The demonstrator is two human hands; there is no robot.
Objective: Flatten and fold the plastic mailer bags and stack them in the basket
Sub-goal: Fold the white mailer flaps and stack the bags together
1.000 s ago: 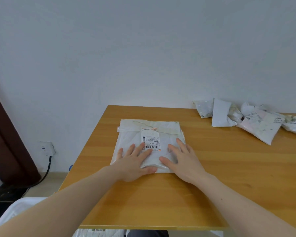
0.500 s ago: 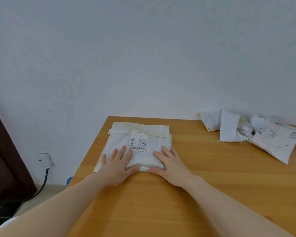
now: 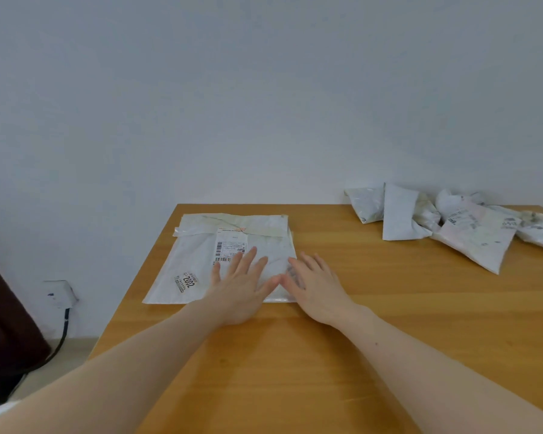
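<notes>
A white plastic mailer bag (image 3: pixel 195 261) with a shipping label lies flat at the far left corner of the wooden table (image 3: pixel 373 324). My left hand (image 3: pixel 240 288) presses on its near middle with straight, spread fingers. My right hand (image 3: pixel 315 286) presses flat on its near right corner, thumb almost touching the left thumb. A heap of several crumpled mailer bags (image 3: pixel 452 223) sits at the far right of the table. No basket is in view.
A white wall rises right behind the table. A wall socket (image 3: pixel 58 294) with a black cable is low at the left, beside a dark brown door or panel (image 3: pixel 3 324). The table's left edge runs close to the flat bag.
Both hands have slid to the right over the bag, uncovering its left half and a "2002" print. The view has tilted and shifted.
</notes>
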